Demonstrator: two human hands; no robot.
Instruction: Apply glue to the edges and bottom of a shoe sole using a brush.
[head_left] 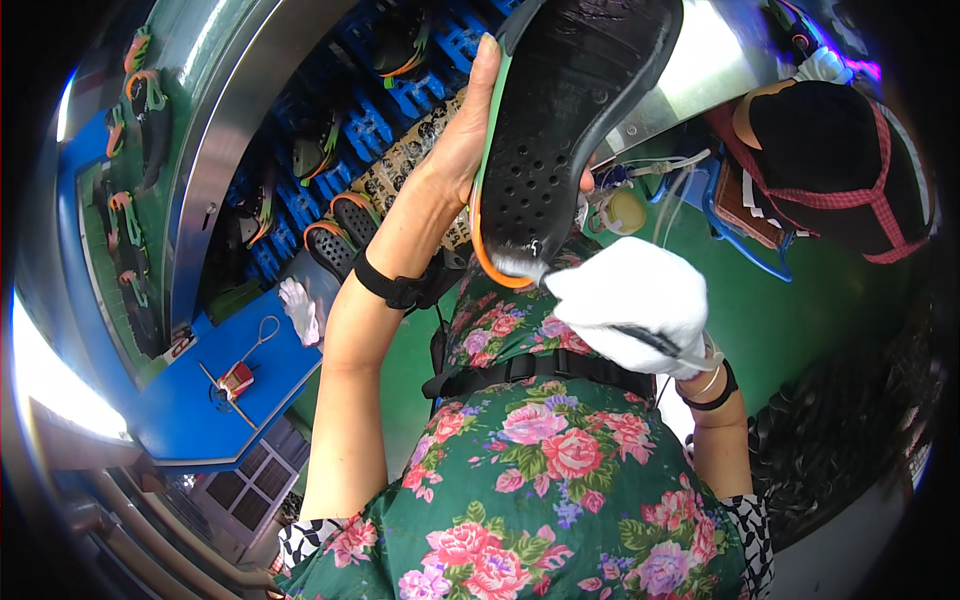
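Observation:
My bare left hand (466, 135) holds up a large black shoe sole (545, 150) with an orange and green rim. Its thumb lies along the left edge, and fingertips show at the right edge; the other fingers are hidden underneath. Small round holes dot the sole's lower part. In a white glove, my right hand (635, 300) is closed around a small brush (520, 267), whose handle is mostly hidden. The pale bristles touch the inner surface near the rounded orange end, where a whitish wet smear shows.
Beyond my left arm, blue racks (370, 135) carry several black shoe parts, with a pair of perforated soles (340, 232) nearby. A blue table (200, 415) holds a pale glove (300, 312) and a red-and-white spool-like item (236, 380). A person (835, 160) is at right, near a small cup (622, 212).

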